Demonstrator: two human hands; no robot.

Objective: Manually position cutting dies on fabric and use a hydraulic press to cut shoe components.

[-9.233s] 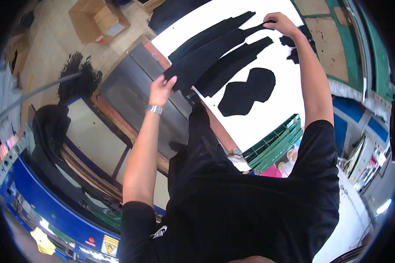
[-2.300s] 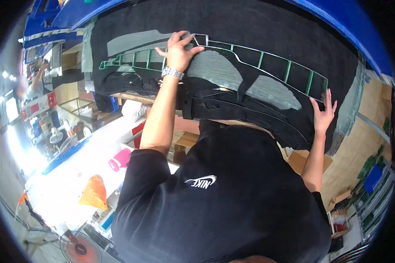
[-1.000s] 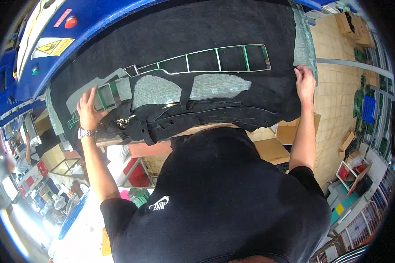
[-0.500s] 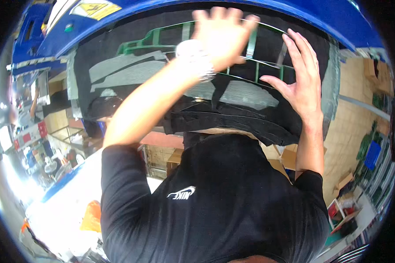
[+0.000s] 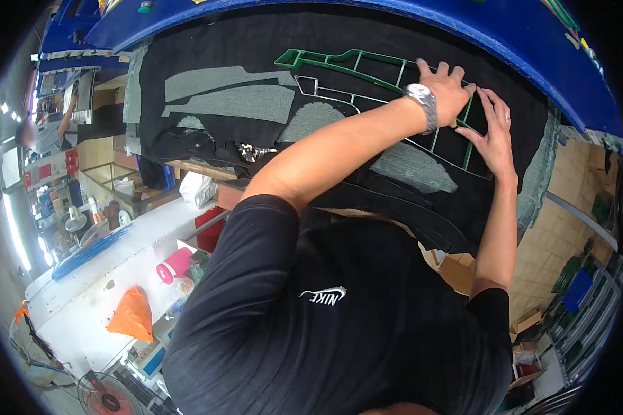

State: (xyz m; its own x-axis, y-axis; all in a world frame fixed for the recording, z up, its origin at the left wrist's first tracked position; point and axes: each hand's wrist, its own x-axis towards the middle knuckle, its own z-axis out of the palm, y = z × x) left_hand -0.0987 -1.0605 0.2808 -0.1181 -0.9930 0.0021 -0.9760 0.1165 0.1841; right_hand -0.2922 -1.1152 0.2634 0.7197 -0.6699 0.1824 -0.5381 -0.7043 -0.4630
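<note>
One green frame (image 5: pixel 401 72) is apparently being aligned on black sheeting (image 5: pixel 218 43); next move is probably calling for small nudges. Tapered, ladder-barred, it's stretching leftward from the left hand (image 5: pixel 444 95), which is partly covering its broad end, grip unclear; right hand (image 5: pixel 493 135) is bracketing that end, thumb and fingers apart.

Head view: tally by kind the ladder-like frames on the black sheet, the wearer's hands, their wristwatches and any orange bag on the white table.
Upper frame and lower frame: 2
Left hand and right hand: 2
Wristwatch: 1
Orange bag: 1
Total: 6
</note>
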